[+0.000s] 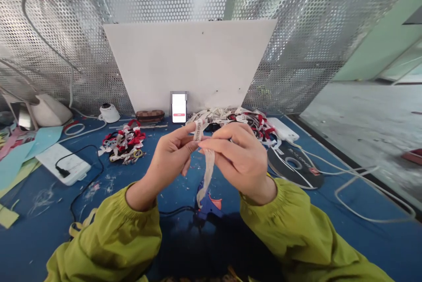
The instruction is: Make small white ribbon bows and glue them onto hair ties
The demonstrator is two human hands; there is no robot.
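Between both hands is a pale printed ribbon (208, 170), its lettering showing near the left fingertips and its loose tail hanging down. My left hand (173, 154) is closed, pinching the ribbon's lettered part with the fingers. Close against it, my right hand (239, 154) pinches the ribbon as well; its fingertips partly cover the spot they hold. Below the hands, a blue glue gun (209, 208) with an orange trigger rests on the table, the ribbon's tail hanging in front of it.
Red and white ribbon pieces (123, 141) lie at left, a bigger ribbon heap (231, 117) behind my hands. A lit phone (179, 108) leans on a white board (191, 62). A black reel (295, 165) and white cable (349, 170) lie right; a power strip (66, 165) left.
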